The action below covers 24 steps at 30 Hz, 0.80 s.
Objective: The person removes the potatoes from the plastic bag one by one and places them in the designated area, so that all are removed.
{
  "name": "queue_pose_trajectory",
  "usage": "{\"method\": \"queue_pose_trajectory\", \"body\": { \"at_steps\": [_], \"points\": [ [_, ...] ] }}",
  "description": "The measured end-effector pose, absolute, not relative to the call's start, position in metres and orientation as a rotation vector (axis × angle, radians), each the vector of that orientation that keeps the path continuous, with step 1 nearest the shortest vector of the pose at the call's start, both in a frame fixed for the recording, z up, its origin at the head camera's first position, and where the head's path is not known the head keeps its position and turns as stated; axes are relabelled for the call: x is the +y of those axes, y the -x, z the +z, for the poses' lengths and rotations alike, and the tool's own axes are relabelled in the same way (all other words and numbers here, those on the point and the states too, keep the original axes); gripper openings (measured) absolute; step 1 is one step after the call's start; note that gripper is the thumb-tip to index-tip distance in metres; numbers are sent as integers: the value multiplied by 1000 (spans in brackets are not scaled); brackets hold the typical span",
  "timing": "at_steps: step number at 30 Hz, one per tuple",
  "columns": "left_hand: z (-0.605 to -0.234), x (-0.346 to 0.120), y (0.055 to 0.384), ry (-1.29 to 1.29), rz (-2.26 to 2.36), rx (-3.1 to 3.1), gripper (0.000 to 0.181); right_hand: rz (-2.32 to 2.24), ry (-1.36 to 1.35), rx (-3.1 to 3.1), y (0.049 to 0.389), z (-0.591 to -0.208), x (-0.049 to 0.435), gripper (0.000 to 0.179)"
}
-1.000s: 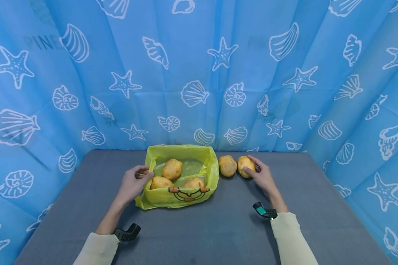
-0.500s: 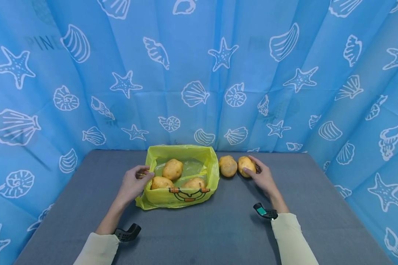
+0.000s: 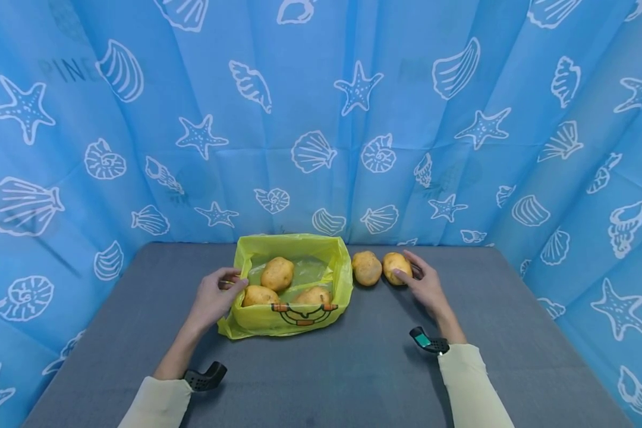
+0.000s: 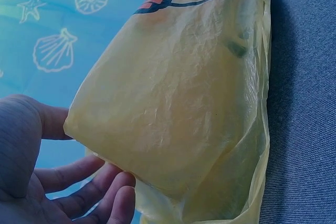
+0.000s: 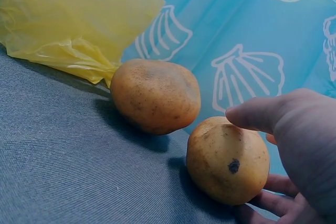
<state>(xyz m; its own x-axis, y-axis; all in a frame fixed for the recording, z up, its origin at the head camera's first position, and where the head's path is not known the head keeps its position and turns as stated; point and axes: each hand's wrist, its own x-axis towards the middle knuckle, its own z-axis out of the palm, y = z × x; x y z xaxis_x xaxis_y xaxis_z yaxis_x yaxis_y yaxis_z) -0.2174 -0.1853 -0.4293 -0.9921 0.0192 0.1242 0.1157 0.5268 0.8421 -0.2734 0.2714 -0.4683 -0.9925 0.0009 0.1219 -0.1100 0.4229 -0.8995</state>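
A yellow-green plastic bag (image 3: 294,321) lies with its mouth open on the grey table, holding a potato (image 3: 277,274) at the back and two more potatoes near its front wall. My left hand (image 3: 217,295) holds the bag's left edge, the thumb at the front corner and the fingers curled behind it. To the right of the bag sits a potato (image 5: 156,96). Beside that one, my right hand (image 3: 424,286) grips another potato (image 5: 227,160) with a dark spot, thumb on top and fingers round the far side. This potato is still close to the table surface.
Behind the table's back edge hangs a blue curtain (image 3: 299,119) with white shell and starfish prints. The grey table (image 3: 321,380) extends in front of the bag. A black wrist mount (image 3: 205,376) is on the left wrist, another wrist mount (image 3: 428,340) on the right.
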Motion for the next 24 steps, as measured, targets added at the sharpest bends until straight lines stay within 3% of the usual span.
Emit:
{"method": "queue_pose_trajectory", "body": {
  "at_steps": [11, 24],
  "points": [
    [-429, -185, 218, 104, -1456, -2664, 46, 1574, -120, -2525, 271, -460, 272, 65],
    [-430, -186, 218, 105, -1454, -2664, 45, 1432, -286, -2476, 250, -417, 243, 52]
  ]
}}
